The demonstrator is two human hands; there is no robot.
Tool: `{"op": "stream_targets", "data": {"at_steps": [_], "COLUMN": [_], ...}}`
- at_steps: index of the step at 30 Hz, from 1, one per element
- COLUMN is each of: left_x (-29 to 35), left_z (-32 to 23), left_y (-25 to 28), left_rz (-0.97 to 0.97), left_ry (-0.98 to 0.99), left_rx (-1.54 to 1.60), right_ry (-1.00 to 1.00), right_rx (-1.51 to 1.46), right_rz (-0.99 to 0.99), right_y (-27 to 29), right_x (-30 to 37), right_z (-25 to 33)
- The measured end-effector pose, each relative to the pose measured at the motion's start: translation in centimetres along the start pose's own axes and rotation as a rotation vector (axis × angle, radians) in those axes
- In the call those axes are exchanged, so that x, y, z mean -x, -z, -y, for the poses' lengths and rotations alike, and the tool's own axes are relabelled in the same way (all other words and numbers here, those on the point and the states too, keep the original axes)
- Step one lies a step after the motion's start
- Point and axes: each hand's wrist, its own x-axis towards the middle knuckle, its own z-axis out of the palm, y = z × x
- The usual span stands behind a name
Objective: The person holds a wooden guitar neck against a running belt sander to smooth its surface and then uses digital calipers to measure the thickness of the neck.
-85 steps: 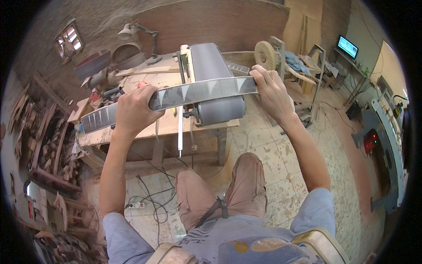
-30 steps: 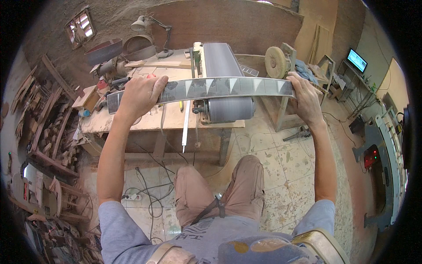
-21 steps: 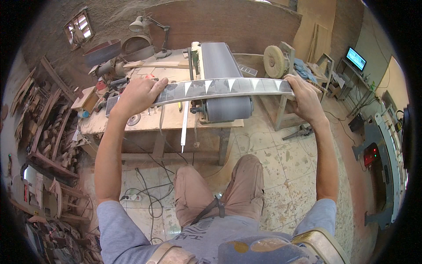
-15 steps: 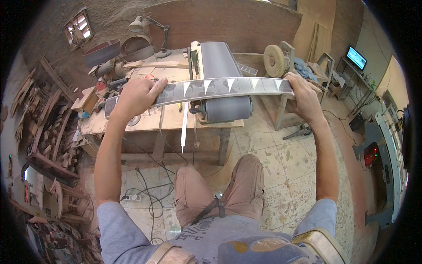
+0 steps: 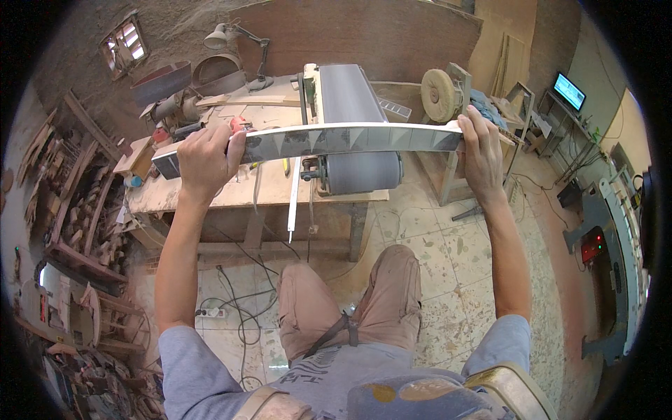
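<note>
A long, slightly curved strip (image 5: 336, 140) spans the view between my hands, its dark face patterned with paler triangles and its upper edge pale. My left hand (image 5: 208, 159) is wrapped round it near the left end, which sticks out past the fingers. At the right end, my right hand (image 5: 481, 155) grips it with fingers over the top edge. Behind and below the strip is a belt sander (image 5: 344, 98) with a wide grey belt; its near roller (image 5: 364, 173) shows under the strip. Whether strip and belt touch, I cannot tell.
The sander stands by a wooden workbench (image 5: 182, 196) holding a desk lamp (image 5: 217, 36) and scattered tools. A buffing wheel (image 5: 439, 95) is at the back right. Cables and a power strip (image 5: 211, 313) lie on the tiled floor. Wood scraps (image 5: 77, 189) fill racks at left.
Both hands have turned the strip, so its face catches less light and the triangles look duller. Its left end has shifted a little left, and the right hand is more upright.
</note>
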Motion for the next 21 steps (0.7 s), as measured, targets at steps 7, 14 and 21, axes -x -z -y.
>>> {"op": "stream_targets", "data": {"at_steps": [7, 14, 21], "left_x": [0.6, -0.7, -1.7], "left_z": [0.7, 1.6, 2.9], "left_y": [0.3, 1.0, 1.5], "left_rz": [0.042, 0.408, 0.702], "left_ry": [0.028, 0.184, 0.32], "left_rx": [0.027, 0.223, 0.308], "right_ry": [0.014, -0.068, -0.095], "right_rx": [-0.061, -0.225, -0.288], "right_rz": [-0.015, 0.325, 0.498], "right_y": [1.1, 2.4, 2.9], "right_x": [-0.8, -2.5, -2.8], "right_z": [0.7, 1.0, 1.1]}}
